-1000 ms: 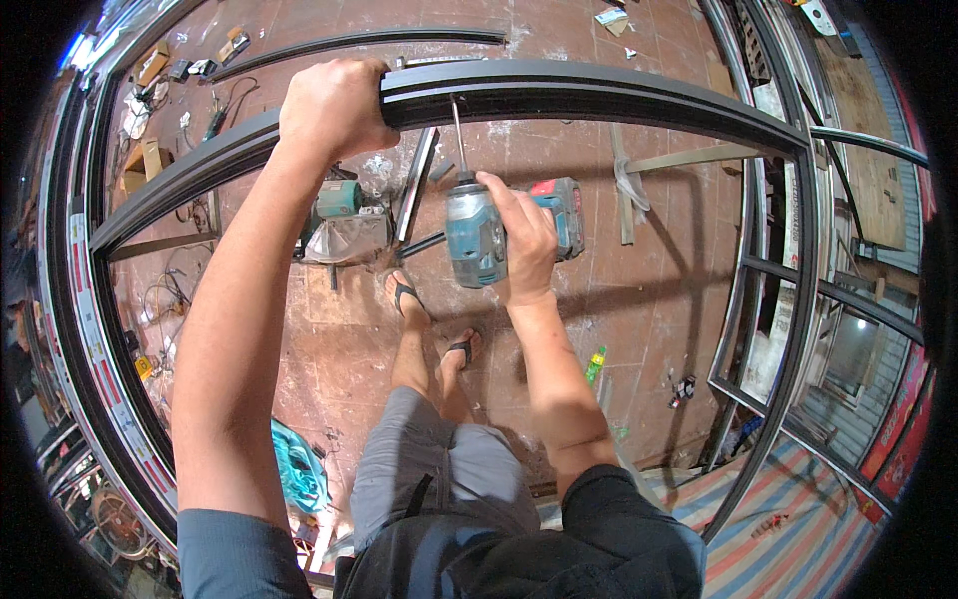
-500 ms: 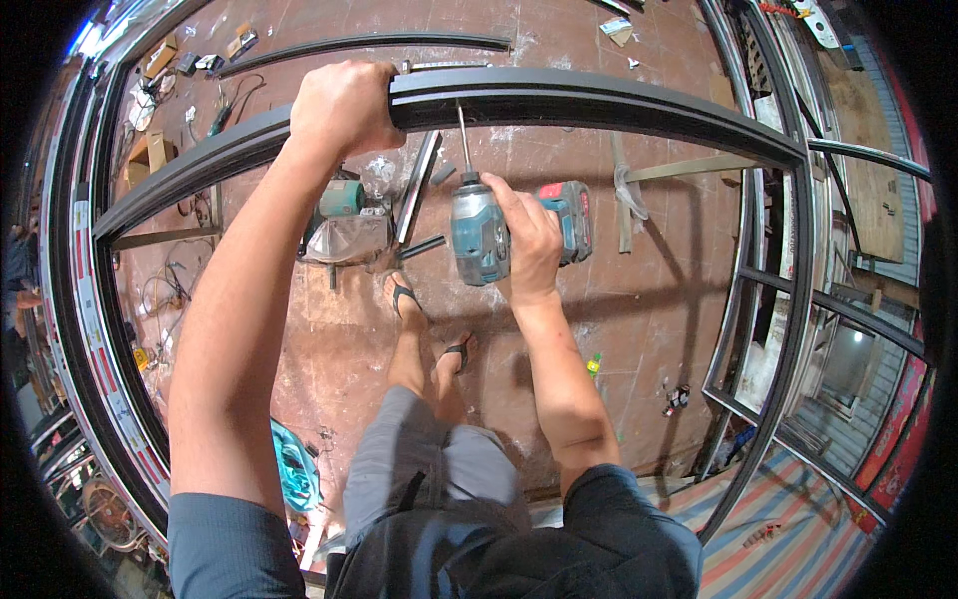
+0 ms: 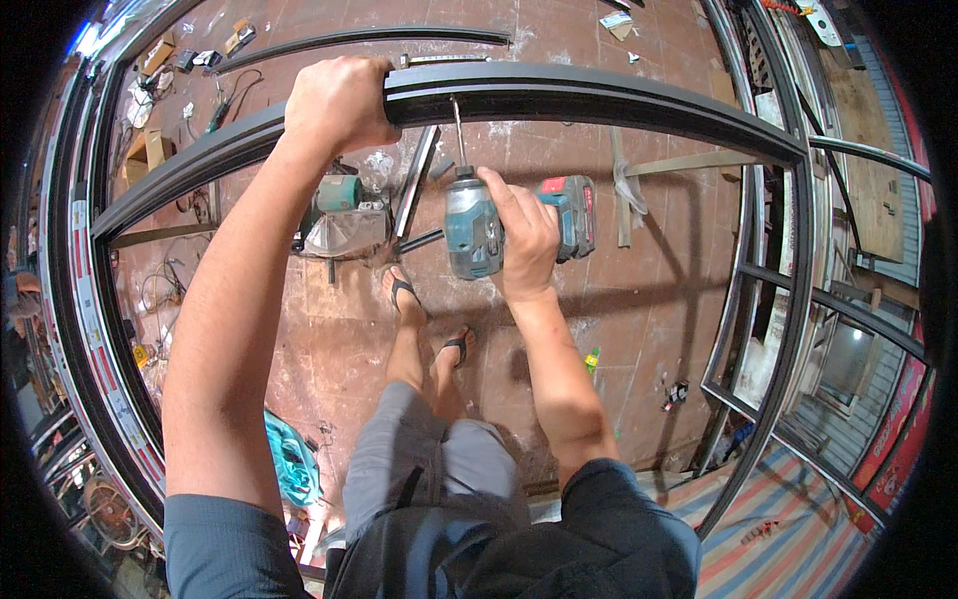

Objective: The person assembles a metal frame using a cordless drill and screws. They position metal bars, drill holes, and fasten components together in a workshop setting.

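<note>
My left hand [image 3: 341, 108] is wrapped over the top bar of a dark metal frame [image 3: 599, 97], gripping it left of the middle. In my right hand [image 3: 527, 232] is a teal cordless impact driver [image 3: 471, 228], held upright with its battery pack [image 3: 576, 218] toward the right. The long thin bit [image 3: 457, 130] points away from me, and its tip meets the near face of the bar, a little right of my left hand. Whether the tip has gone into the metal I cannot tell.
A green and silver power saw [image 3: 342, 215] stands on the reddish floor beyond my sandalled feet. Loose metal profiles [image 3: 417, 180] lie next to it. More frames [image 3: 758, 399] stand at the right, above a striped sheet [image 3: 778, 519]. A turquoise bag [image 3: 291, 459] lies at lower left.
The impact driver and my right hand have shifted slightly left and up in the picture. My left hand stays gripped on the bar, which appears slightly higher.
</note>
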Demonstrator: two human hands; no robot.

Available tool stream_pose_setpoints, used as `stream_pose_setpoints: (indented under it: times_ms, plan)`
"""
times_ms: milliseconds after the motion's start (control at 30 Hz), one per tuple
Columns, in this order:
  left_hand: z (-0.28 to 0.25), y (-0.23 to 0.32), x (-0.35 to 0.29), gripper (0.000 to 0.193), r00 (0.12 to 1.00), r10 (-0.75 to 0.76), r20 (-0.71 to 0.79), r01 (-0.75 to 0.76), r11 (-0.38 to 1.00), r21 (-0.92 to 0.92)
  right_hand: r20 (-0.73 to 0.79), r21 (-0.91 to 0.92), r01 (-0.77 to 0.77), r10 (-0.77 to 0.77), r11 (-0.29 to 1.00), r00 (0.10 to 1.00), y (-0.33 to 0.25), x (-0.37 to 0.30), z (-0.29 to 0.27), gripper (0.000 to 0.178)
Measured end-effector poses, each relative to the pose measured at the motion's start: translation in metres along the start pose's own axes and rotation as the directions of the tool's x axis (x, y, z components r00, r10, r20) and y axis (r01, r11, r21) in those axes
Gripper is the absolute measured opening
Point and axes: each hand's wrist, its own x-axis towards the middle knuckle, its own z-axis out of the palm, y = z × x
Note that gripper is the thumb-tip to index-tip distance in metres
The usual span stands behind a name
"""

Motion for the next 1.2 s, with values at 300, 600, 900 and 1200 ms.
stream_pose_setpoints:
  times_ms: [300, 600, 900, 1200]
  plan:
    - [0.002, 0.002, 0.001, 0.060, 0.999, 0.024, -0.023, -0.024, 0.999, -0.024, -0.016, 0.057, -0.035, 0.036, 0.998, 0.999, 0.004, 0.002, 0.007, 0.059]
    - [-0.001, 0.002, 0.002, 0.058, 1.000, -0.004, 0.002, 0.004, 1.000, -0.018, -0.050, 0.091, -0.040, 0.045, 0.995, 0.998, -0.007, 0.005, 0.010, 0.059]
    - [-0.008, 0.006, 0.002, 0.060, 1.000, 0.010, 0.000, -0.010, 0.999, -0.043, -0.114, 0.069, -0.026, 0.034, 0.997, 0.993, 0.005, 0.008, 0.024, 0.057]
    - [0.000, -0.002, 0.003, 0.059, 1.000, 0.003, 0.025, -0.002, 0.999, -0.041, -0.077, 0.191, -0.075, 0.092, 0.979, 0.993, -0.003, 0.010, 0.025, 0.057]
